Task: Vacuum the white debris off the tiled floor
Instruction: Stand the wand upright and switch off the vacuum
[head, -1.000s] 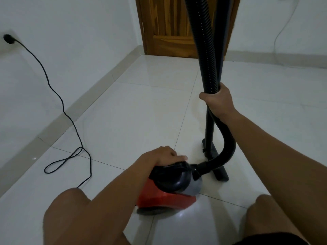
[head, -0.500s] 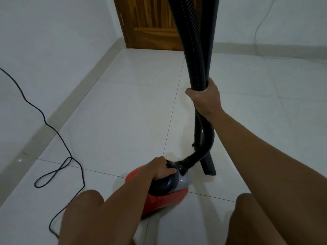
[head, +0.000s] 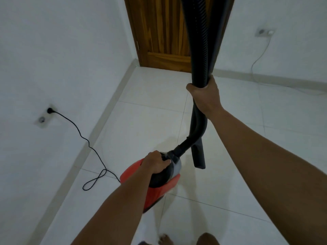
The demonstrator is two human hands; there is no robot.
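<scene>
A red canister vacuum (head: 159,190) sits low over a glossy white tiled floor (head: 141,121); whether it rests on the tiles or hangs just clear of them cannot be told. The left hand (head: 156,162) is clamped round the black handle on top of the vacuum. Above and to the right of the vacuum, the right hand (head: 205,96) is wrapped round the ribbed black hose (head: 198,41) and the wand (head: 219,32) together, holding both upright. The two hands are well apart. The hose curves down from that grip into the vacuum's front, and the black floor nozzle (head: 199,156) stands just right of the vacuum.

From the vacuum's left side a black power cord (head: 85,138) loops across the tiles and climbs to a wall socket (head: 44,115) in the white wall. A pale skirting (head: 99,121) runs along that wall. Beyond the vacuum stands a wooden door (head: 159,32), and to its right are a second socket (head: 264,32) and a thin white cable (head: 260,57). White debris cannot be picked out against the tiles.
</scene>
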